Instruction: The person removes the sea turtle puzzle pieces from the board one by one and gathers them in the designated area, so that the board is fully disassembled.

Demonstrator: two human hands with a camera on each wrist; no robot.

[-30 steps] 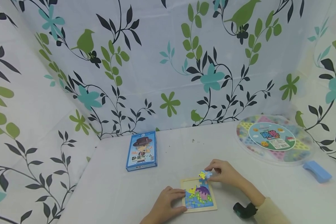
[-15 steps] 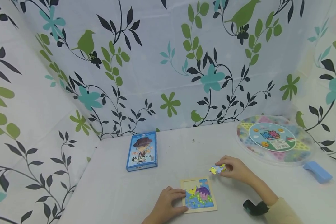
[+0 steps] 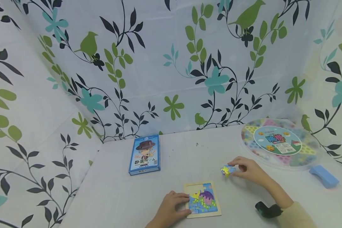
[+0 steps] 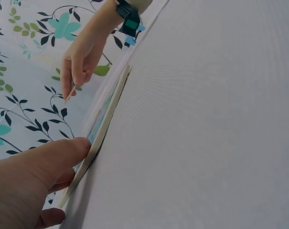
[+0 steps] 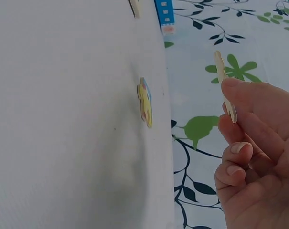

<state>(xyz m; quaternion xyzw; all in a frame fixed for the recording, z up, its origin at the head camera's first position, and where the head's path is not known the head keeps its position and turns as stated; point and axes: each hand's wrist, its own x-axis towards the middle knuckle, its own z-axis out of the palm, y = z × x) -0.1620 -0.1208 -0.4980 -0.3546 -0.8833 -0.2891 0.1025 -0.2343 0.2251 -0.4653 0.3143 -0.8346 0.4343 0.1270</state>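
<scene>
L hand (image 3: 171, 207) on wood tray (image 3: 192, 189), part-full w/ puzzle pcs (image 3: 206, 197).

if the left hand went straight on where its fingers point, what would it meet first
The wooden puzzle frame, most likely: the left hand touches its left edge, with no gap showing between them.

Way through between box (image 3: 144, 154) and puzzle (image 3: 206, 199)
A hand could cross the table (image 3: 182, 158) there; the left hand (image 3: 171, 207) blocks the puzzle's left edge, the right hand (image 3: 249, 171) with its piece (image 5: 219, 67) and the disc (image 3: 279, 142) behind bar the far right.
</scene>
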